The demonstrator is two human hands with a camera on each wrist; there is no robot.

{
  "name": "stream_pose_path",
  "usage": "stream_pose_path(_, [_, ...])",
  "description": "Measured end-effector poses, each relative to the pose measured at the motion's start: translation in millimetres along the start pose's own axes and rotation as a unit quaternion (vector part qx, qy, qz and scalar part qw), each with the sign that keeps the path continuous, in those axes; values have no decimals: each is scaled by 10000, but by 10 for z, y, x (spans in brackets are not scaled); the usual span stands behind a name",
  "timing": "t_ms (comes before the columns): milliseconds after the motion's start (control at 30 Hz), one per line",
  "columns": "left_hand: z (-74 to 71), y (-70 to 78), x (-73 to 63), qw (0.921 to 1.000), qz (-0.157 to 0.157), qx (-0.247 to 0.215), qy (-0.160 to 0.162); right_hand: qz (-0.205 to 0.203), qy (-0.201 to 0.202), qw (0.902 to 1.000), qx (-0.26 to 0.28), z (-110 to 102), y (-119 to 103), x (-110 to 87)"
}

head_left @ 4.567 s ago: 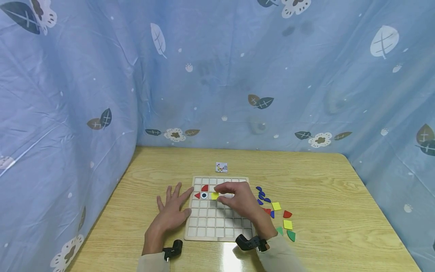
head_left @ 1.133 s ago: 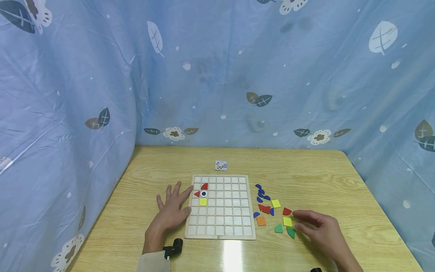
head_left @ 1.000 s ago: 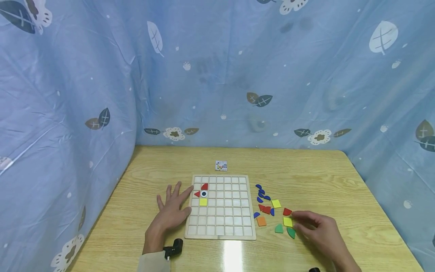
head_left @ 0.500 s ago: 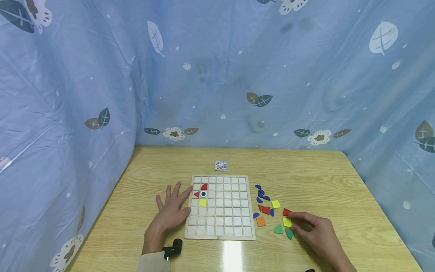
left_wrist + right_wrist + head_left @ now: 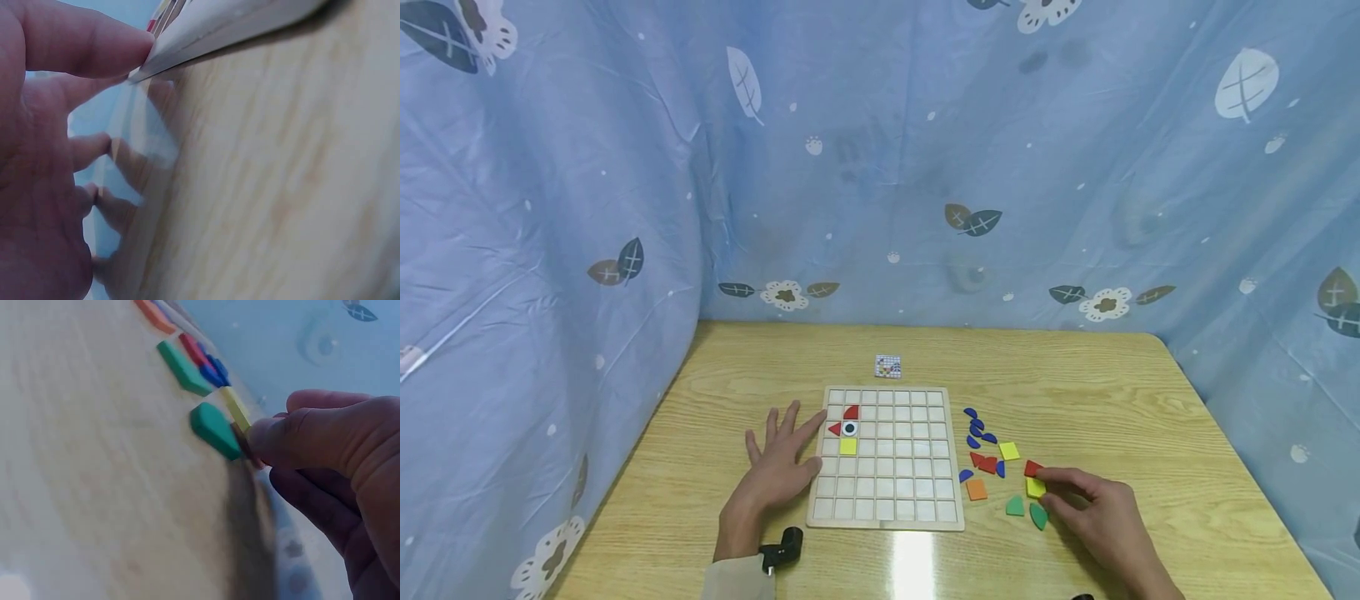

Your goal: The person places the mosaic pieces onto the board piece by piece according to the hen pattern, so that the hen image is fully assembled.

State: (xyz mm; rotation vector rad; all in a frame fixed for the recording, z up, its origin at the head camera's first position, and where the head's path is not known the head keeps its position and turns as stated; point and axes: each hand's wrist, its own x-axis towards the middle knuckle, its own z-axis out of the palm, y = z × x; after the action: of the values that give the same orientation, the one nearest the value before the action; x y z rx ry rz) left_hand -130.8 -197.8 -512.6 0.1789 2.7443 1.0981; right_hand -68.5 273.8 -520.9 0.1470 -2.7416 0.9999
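My right hand (image 5: 1097, 510) pinches a yellow square tile (image 5: 1035, 487) between thumb and fingers; the right wrist view has this tile (image 5: 236, 410) tilted up on edge. A green quarter-round tile (image 5: 1038, 516) lies just below it, and a red one (image 5: 1033, 468) just above. With fingers spread, my left hand (image 5: 778, 467) rests at the left edge of a wooden grid board (image 5: 895, 467), thumb and index finger touching its rim. On the board sit a red quarter-round (image 5: 852, 412), a red triangle (image 5: 835, 429), a round eye tile (image 5: 849, 428) and a yellow square (image 5: 848, 447).
Right of the board lie several blue half-rounds (image 5: 989, 438), red tiles (image 5: 988, 465), an orange square (image 5: 976, 489), another yellow square (image 5: 1009, 451) and another green tile (image 5: 1015, 506). A small pattern card (image 5: 887, 367) lies behind the board. A blue curtain (image 5: 895, 167) surrounds the table.
The yellow tile once held over the board now lies below the eye tile. My right hand has moved right to the loose tiles and tipped up another yellow square. The left hand stays put.
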Motion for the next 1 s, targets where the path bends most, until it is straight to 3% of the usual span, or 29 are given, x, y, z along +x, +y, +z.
stream_pose_path(233, [-11,11,-6,10000,-29,18,0,-369,60,9984,430,-78,-142,80])
stream_pose_path(400, [-19,12,-7,10000,-25,12,13,-615,-20,9972,428,-47,-288,189])
stream_pose_path(567, [-10,2,-9,10000,5,12,12,-855,-105,9941,666,67,-455,305])
stream_pose_path(767, [-5,0,-4,10000,3,16,3,-1334,-251,9830,1234,249,-634,444])
stream_pose_path(1000, [-4,8,5,10000,-12,21,-28,-1468,-631,9750,1546,441,-828,600])
